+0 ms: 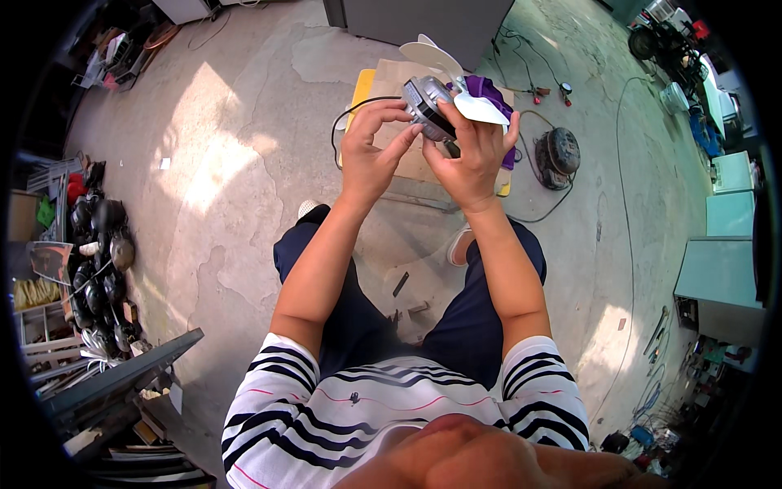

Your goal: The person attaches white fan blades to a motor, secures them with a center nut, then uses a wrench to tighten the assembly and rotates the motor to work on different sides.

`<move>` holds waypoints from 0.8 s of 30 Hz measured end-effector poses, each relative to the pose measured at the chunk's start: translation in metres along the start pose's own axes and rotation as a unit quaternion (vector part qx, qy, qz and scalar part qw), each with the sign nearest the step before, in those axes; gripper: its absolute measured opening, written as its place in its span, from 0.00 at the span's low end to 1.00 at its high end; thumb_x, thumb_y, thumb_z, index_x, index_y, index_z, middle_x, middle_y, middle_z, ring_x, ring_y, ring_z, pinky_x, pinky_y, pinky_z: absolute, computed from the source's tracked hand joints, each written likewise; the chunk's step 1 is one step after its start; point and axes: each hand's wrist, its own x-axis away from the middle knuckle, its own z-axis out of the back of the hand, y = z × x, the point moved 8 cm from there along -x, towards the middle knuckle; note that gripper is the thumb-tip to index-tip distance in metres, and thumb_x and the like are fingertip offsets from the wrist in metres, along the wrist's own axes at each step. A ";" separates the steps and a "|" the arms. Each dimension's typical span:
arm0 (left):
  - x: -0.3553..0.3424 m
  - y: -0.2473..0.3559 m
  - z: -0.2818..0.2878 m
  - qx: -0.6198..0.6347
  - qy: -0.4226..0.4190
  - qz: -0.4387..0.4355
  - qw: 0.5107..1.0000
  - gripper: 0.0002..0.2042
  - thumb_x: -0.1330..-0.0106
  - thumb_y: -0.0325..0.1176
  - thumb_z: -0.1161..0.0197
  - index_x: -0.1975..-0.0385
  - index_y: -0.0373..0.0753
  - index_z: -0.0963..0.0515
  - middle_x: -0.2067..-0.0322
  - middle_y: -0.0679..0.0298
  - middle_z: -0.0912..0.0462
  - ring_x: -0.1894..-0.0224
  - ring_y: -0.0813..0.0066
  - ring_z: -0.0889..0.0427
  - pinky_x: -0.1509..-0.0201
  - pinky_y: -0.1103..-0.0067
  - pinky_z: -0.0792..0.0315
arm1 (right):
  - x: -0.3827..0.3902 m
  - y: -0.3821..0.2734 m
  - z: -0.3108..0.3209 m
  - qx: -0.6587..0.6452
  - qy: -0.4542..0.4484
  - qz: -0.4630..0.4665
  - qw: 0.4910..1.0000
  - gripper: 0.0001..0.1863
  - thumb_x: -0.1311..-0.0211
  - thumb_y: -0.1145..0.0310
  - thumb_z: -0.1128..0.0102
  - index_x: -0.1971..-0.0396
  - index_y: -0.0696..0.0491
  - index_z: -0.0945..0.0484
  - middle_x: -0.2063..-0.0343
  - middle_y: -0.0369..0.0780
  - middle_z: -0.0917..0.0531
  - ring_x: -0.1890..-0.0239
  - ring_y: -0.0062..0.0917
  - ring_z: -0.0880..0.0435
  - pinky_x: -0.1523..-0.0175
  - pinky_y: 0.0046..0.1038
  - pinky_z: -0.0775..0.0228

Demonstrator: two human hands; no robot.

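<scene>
A small fan motor [428,106] with a silver and black body and pale fan blades [481,109] is held up in front of me. The blades are toward its right and far side. My left hand [373,151] grips the left side of the body between thumb and fingers. Around the near and right side, my right hand [470,163] is closed on the motor, its fingers close to the lower blade. A black cord [336,126] runs off to the left. Behind the blades lies a purple cloth [482,85], partly hidden.
Below the motor stands a low yellow-edged table [364,85] topped with cardboard. A dark round compressor [559,155] with cords sits on the floor to its right. Black compressors [102,244] are piled at left. A grey cabinet [415,24] stands ahead, gauge hoses [550,77] beside it.
</scene>
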 end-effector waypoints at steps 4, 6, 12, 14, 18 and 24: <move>0.000 -0.003 0.002 0.000 0.012 0.019 1.000 0.10 0.41 0.30 0.24 0.62 0.38 0.16 0.53 0.59 0.14 0.47 0.67 0.18 0.41 0.73 0.27 | 0.000 0.000 0.000 0.004 -0.005 -0.004 1.000 0.34 0.59 0.61 0.23 0.44 0.36 0.19 0.53 0.31 0.22 0.45 0.31 0.25 0.25 0.60 0.63; 0.000 -0.005 0.003 0.003 0.011 0.019 1.000 0.10 0.41 0.30 0.24 0.62 0.38 0.16 0.53 0.60 0.14 0.47 0.67 0.18 0.41 0.73 0.27 | 0.000 0.000 0.000 0.008 -0.007 -0.003 1.000 0.34 0.59 0.61 0.23 0.44 0.35 0.20 0.53 0.31 0.22 0.45 0.31 0.25 0.25 0.60 0.62; 0.000 0.004 0.000 0.004 -0.005 -0.006 1.000 0.10 0.42 0.29 0.24 0.63 0.38 0.16 0.53 0.60 0.14 0.47 0.67 0.17 0.41 0.73 0.27 | 0.000 0.000 0.001 0.005 -0.002 -0.005 1.000 0.34 0.59 0.60 0.23 0.44 0.35 0.20 0.54 0.30 0.22 0.45 0.31 0.24 0.25 0.59 0.62; 0.000 0.002 0.001 0.000 -0.001 -0.005 1.000 0.10 0.41 0.29 0.24 0.63 0.37 0.16 0.53 0.59 0.14 0.47 0.67 0.17 0.41 0.73 0.26 | 0.000 0.000 0.000 0.005 -0.004 -0.006 1.000 0.34 0.59 0.60 0.23 0.44 0.35 0.20 0.54 0.30 0.22 0.46 0.31 0.24 0.25 0.59 0.62; 0.001 0.001 0.001 -0.008 0.008 -0.007 1.000 0.09 0.41 0.28 0.25 0.62 0.37 0.16 0.53 0.59 0.14 0.48 0.67 0.17 0.42 0.73 0.26 | -0.001 0.000 0.001 0.005 -0.004 -0.007 1.000 0.34 0.58 0.60 0.23 0.44 0.35 0.20 0.54 0.30 0.22 0.46 0.30 0.24 0.25 0.58 0.62; 0.002 0.001 0.002 -0.013 0.009 -0.022 1.000 0.10 0.40 0.28 0.25 0.61 0.36 0.16 0.55 0.60 0.14 0.48 0.66 0.17 0.43 0.73 0.25 | -0.001 0.000 0.001 0.001 -0.012 -0.007 1.000 0.34 0.58 0.60 0.23 0.44 0.36 0.19 0.55 0.30 0.22 0.46 0.31 0.24 0.25 0.58 0.62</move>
